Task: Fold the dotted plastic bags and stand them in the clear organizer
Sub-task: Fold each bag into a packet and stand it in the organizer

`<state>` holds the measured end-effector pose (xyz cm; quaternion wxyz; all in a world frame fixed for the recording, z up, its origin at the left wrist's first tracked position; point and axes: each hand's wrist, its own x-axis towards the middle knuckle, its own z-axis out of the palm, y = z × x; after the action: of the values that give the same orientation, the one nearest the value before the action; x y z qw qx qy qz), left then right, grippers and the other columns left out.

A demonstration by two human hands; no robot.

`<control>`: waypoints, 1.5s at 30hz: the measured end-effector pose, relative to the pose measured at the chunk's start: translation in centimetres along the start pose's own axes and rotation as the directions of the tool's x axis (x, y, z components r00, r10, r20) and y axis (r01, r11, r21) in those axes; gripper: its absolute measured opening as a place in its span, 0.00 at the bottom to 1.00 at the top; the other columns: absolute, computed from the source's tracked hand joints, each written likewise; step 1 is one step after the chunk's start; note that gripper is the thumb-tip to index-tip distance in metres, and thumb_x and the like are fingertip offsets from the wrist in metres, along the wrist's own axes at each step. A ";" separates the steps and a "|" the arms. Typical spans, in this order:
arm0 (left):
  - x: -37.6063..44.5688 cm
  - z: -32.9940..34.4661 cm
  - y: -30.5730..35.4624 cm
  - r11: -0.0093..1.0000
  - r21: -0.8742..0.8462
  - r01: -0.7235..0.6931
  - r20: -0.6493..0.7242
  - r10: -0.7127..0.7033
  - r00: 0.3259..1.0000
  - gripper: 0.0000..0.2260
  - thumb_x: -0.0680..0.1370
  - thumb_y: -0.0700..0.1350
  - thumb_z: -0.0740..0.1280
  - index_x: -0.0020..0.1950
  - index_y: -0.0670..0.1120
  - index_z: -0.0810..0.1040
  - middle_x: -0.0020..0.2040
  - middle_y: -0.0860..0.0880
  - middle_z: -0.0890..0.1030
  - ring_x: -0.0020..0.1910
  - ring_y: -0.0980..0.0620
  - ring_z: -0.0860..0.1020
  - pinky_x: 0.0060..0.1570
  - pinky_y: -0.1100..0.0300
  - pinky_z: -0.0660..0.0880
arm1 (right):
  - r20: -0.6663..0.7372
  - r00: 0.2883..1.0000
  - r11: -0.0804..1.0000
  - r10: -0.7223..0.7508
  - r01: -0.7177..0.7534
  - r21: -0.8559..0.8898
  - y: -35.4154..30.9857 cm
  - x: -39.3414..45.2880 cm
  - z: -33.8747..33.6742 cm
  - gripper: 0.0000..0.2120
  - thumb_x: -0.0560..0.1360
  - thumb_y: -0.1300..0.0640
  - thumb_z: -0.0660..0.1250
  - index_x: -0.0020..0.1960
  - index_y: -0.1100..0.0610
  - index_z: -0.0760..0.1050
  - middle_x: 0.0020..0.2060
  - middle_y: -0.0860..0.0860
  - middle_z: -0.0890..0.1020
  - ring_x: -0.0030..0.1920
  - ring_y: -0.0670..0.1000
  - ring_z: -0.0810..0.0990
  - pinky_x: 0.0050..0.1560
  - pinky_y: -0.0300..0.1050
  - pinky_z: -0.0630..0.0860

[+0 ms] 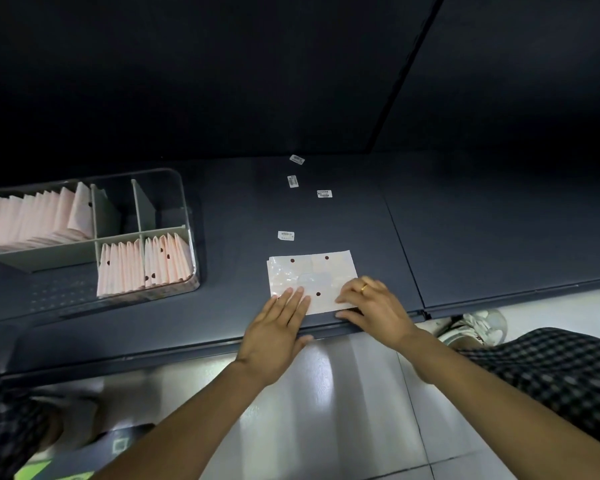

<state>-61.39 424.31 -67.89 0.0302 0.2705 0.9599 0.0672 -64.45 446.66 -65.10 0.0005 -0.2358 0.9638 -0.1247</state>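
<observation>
1. Both hands work at the near edge of the bench (465,237); the left hand (274,327) lies flat with straight fingers pressing the near left part of the dotted plastic bag (312,275); the right hand (371,303), wearing a gold ring, has its fingers curled over the bag's near right corner, seemingly pinching that edge, though the thumb's contact is partly hidden.
2. That bag lies flat on the bench, near its front edge, well to the right of the clear organizer (187,209); it is partly folded already, judging by the square creases.
3. To do this fold well, I would keep the left palm flat as an anchor, lift the right edge over until the corners meet, then run the fingers along the crease; slick plastic is likely to spring open or slide, so the pressure should stay on until the fold sets.
4. Counted: one bag under the hands, with three dark dots showing; four small white barcode labels (286,235) scattered on the bench beyond it.
5. Counted in the organizer: three compartments hold folded bags (142,265) standing upright, a long row at the far left and two shorter groups in the near right compartments; the single bags overlap too much to count; two far compartments look free of bags.
6. Next the folded bag will probably need to be stood on edge beside the others.
</observation>
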 end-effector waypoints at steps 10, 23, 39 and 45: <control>1.6 -2.0 -2.2 0.957 -0.282 0.063 -0.124 -0.101 0.987 0.11 0.72 0.48 0.73 0.52 0.47 0.81 0.52 0.51 0.83 0.51 0.48 0.80 0.49 0.56 0.73 | 0.144 0.990 0.999 -0.007 0.001 0.040 0.2 1.0 -0.7 0.05 0.79 0.58 0.61 0.47 0.57 0.73 0.42 0.52 0.80 0.43 0.54 0.77 0.44 0.47 0.74; 6.6 -4.0 -4.7 0.827 -0.409 0.385 0.244 -0.308 0.920 0.09 0.81 0.50 0.59 0.57 0.49 0.74 0.54 0.45 0.80 0.55 0.42 0.75 0.46 0.56 0.65 | 0.303 0.900 0.933 0.314 -0.351 0.075 -0.8 6.7 -1.0 0.09 0.78 0.51 0.63 0.50 0.55 0.77 0.48 0.51 0.79 0.55 0.51 0.74 0.48 0.44 0.71; 2.3 -0.1 -0.6 0.984 -0.157 0.084 0.084 -0.072 0.994 0.28 0.80 0.59 0.53 0.77 0.49 0.54 0.78 0.52 0.50 0.77 0.49 0.46 0.74 0.51 0.37 | 0.315 0.847 0.875 0.429 -0.476 0.087 -2.2 7.8 0.2 0.13 0.75 0.55 0.68 0.58 0.58 0.74 0.55 0.57 0.78 0.59 0.57 0.75 0.56 0.46 0.70; 0.3 -1.4 2.4 0.202 -0.907 0.370 0.106 -0.740 0.664 0.20 0.75 0.37 0.69 0.66 0.42 0.70 0.63 0.46 0.73 0.58 0.51 0.72 0.58 0.65 0.66 | 0.396 0.758 0.752 0.518 -0.624 0.213 -4.7 6.2 1.0 0.08 0.76 0.58 0.66 0.49 0.63 0.78 0.46 0.56 0.82 0.50 0.56 0.79 0.47 0.43 0.71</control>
<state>-60.51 426.36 -66.14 0.0135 -0.1769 0.7942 0.5811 -67.82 439.58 -64.55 0.2314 0.0612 0.9409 -0.2398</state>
